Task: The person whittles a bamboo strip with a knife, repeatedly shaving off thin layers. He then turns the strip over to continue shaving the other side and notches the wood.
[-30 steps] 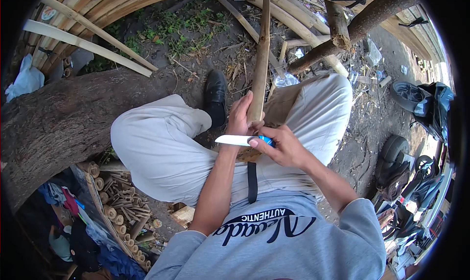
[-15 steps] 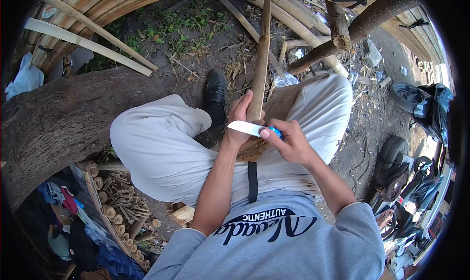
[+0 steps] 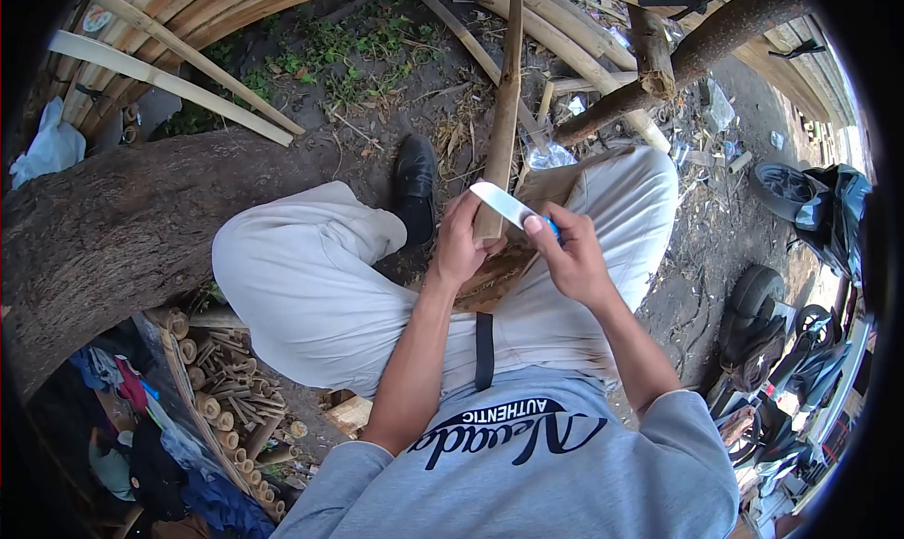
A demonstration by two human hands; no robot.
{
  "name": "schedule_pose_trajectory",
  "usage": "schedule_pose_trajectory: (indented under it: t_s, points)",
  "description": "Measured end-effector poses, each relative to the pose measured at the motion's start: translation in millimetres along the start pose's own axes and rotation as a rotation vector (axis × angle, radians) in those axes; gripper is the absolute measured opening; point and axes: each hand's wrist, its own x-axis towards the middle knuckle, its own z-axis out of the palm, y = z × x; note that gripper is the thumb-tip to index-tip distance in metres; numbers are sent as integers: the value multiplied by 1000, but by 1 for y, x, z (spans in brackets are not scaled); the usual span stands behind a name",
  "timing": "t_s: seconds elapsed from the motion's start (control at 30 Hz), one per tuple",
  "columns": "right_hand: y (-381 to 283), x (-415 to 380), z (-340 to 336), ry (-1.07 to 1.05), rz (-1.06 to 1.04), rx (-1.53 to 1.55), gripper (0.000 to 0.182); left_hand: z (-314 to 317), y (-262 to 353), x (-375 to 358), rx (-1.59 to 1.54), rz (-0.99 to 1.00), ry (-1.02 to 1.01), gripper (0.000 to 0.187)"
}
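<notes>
My left hand [image 3: 460,241] is wrapped round the near end of a long split bamboo piece [image 3: 506,115], which runs away from me between my knees. In my right hand [image 3: 573,257] is a knife [image 3: 501,203] with a broad, pale blade and a blue handle, my thumb pressed at the base of the blade. The blade lies across the bamboo a little beyond its near end, its rounded tip close to the fingers of my left hand. Part of the handle is hidden in my right fist.
A thick tree trunk [image 3: 113,228] lies at the left. Bamboo poles [image 3: 556,40] and a cut branch [image 3: 706,54] lean ahead. Stacked bamboo offcuts [image 3: 240,388] are at lower left; motorbike-like wheels [image 3: 784,189] and bags stand at the right. My shoe [image 3: 414,174] rests on bare soil.
The knife and my right hand have moved forward along the bamboo and slightly right. The blade has turned, its tip now pointing farther ahead. The fingers of my left hand are more bent.
</notes>
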Motion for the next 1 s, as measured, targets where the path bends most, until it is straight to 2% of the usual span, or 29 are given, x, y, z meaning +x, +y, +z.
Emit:
schedule_pose_trajectory:
  t_s: [0.03, 0.07, 0.13, 0.27, 0.3, 0.37, 0.4, 0.47, 0.5, 0.57, 0.63, 0.83, 0.9, 0.93, 1.0]
  points:
    - [9, 10, -4, -36, 51, -100, 44, -13, -6, 4, -24, -40, -146, 29]
    - [15, 16, -4, -27, 55, -97, 44, -22, -14, 6, -19, -48, -151, 29]
    - [19, 30, -5, -13, 8, -275, 46, -19, -10, 10, 266, 86, -74, 28]
    - [23, 29, -2, -32, -5, -299, 46, -15, -8, 5, 200, 94, -69, 30]
    - [17, 20, -2, -164, -36, -290, 44, -15, -5, 5, 198, 93, -68, 30]
    - [13, -12, 11, -363, -116, -248, 40, -19, 1, 8, -175, -160, -190, 32]
    - [16, -21, 18, -303, -182, -131, 42, -19, 2, 6, -173, -167, -185, 32]
    - [21, -13, 4, -132, 54, -32, 39, -15, 1, 5, -146, -134, -156, 34]
    - [23, -4, 0, -134, 54, -37, 39, -12, 0, 6, -135, -112, -143, 36]
    - [28, 13, -4, 72, 73, 18, 43, -20, -7, 5, -249, -165, -305, 37]
    - [33, 27, -4, 103, 62, -53, 46, -18, -7, 5, -289, -171, -369, 37]
    - [26, 33, 1, 66, 57, -187, 51, -19, -9, 2, -310, -151, -340, 37]
    - [21, 17, 1, -84, -62, -271, 50, -22, -9, -3, -271, -114, -264, 37]
    - [15, 12, 0, -88, -64, -268, 50, -22, -11, -2, -249, -144, -209, 37]
    - [6, 3, -3, -244, -20, -150, 48, -13, -12, 4, -235, -128, -105, 38]
